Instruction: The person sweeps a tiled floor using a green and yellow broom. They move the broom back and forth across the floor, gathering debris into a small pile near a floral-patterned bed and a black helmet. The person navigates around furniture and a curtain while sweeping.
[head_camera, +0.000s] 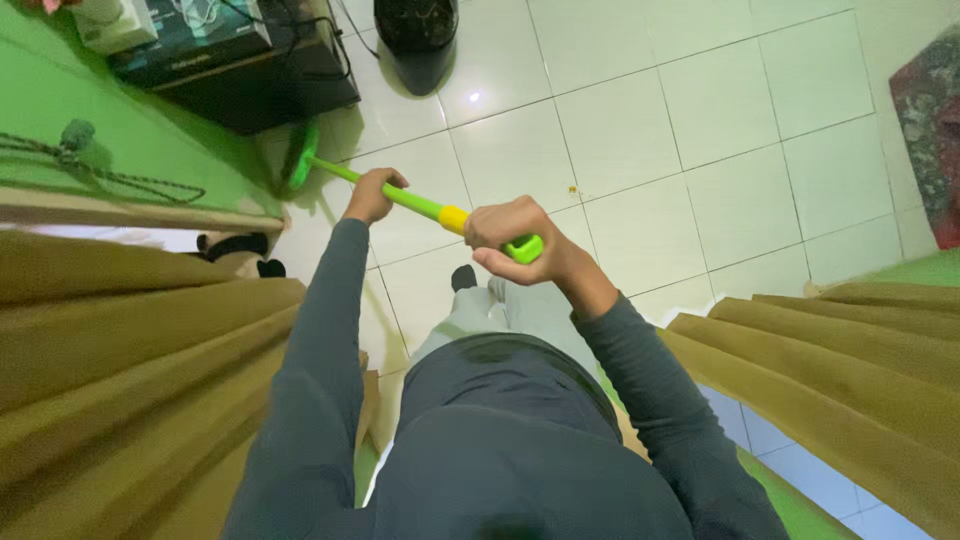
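1. A green mop handle (400, 195) with a yellow band slants across the middle of the view, from the person's chest height down and away to the upper left.
2. The mop head (297, 158), green and flat, rests on the white tiled floor (700, 150), right at the foot of a black cabinet (262, 85).
3. The right hand (508, 236) is wrapped tight around the top end of the handle, just past the yellow band, with the green tip showing under the fingers.
4. The left hand (372, 194) is closed around the handle lower down, nearer the mop head.
5. Both arms wear grey long sleeves; grey trousers and dark socks show below the hands.
6. A black round bin (417, 40) stands on the floor beyond the cabinet.
7. Olive-brown curtains (130, 360) hang at both sides of the person.
8. A green wall (150, 140) with a dark cord running along it lies at the left.
9. A patterned red rug (930, 130) lies at the far right edge.
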